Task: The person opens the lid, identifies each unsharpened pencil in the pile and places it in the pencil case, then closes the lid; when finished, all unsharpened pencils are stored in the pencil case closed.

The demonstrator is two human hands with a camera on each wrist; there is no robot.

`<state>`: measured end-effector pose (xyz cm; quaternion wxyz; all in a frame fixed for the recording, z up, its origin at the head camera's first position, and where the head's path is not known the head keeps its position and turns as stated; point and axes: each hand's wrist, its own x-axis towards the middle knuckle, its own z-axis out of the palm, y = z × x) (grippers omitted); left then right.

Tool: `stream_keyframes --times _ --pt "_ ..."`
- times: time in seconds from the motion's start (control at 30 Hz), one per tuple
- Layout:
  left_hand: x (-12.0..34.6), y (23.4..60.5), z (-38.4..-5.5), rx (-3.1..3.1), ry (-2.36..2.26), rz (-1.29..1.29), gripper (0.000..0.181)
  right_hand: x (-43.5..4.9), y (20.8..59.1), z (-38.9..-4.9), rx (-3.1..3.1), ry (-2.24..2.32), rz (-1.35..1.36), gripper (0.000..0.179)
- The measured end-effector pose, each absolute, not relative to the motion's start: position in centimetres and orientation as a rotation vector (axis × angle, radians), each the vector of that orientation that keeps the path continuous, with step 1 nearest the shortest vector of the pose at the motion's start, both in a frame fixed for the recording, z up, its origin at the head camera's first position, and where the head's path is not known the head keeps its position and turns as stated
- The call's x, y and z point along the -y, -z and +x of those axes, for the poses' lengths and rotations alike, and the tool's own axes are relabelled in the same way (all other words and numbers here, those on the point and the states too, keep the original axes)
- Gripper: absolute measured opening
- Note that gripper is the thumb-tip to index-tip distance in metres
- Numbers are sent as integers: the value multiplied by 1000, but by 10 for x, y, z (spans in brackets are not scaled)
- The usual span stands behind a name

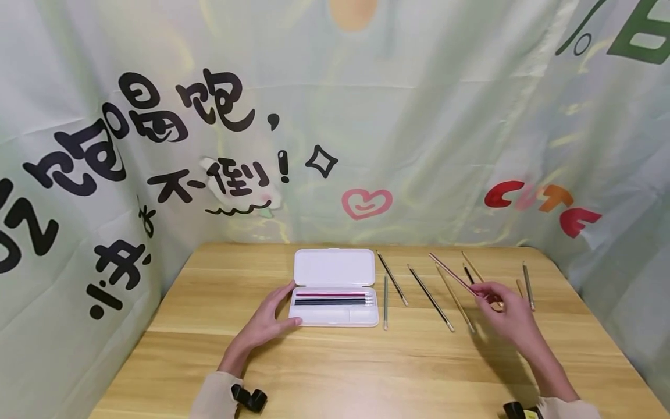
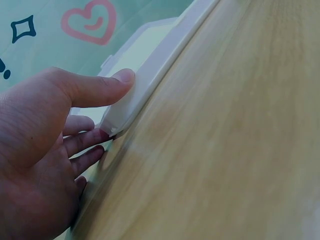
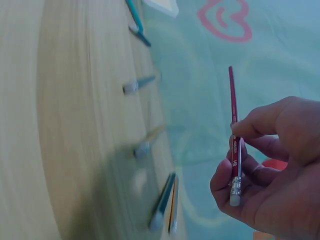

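Note:
A white pencil case (image 1: 319, 317) lies with its lid (image 1: 335, 267) raised at the back. Inside are a pinkish-red pencil (image 1: 330, 294) and dark pencils (image 1: 330, 302), laid sideways with erasers to the right. My left hand (image 1: 267, 317) holds the case at its left end, thumb (image 2: 107, 89) against the front wall and fingers along the left side. Over the table's right part, my right hand (image 1: 505, 308) pinches a red pencil (image 3: 233, 107) marked HB between thumb and fingers. Its white eraser (image 3: 234, 200) faces the wrist camera; the other end points away, up and left in the head view.
Several loose pencils lie between case and right hand, among them a green pencil (image 1: 385, 302), a black pencil (image 1: 430, 297) and a yellowish pencil (image 1: 455, 298). A grey-green pencil (image 1: 528, 285) is farther right. A printed curtain (image 1: 419, 128) hangs behind the wooden table (image 1: 366, 372).

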<state>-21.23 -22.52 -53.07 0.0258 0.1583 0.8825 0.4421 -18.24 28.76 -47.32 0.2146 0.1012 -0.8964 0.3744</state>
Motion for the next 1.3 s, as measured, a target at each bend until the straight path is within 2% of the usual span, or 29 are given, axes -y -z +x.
stream_keyframes --times 0.37,0.63,0.9,1.1,1.3 --pt "224 531 -213 -2725 -1378 479 91 -225 468 -182 2424 -1233 500 18" --pt "222 530 -214 -2728 -1371 477 93 -173 473 -203 2391 -1289 578 14" --pt "224 530 -211 -2717 -1377 462 91 -133 485 -221 2437 -1329 662 18" --pt "225 529 -211 -2725 -1374 476 91 -113 489 -227 2514 -1406 626 23" --pt "225 529 -210 -2718 -1371 480 91 -97 495 -231 2570 -1395 577 19"
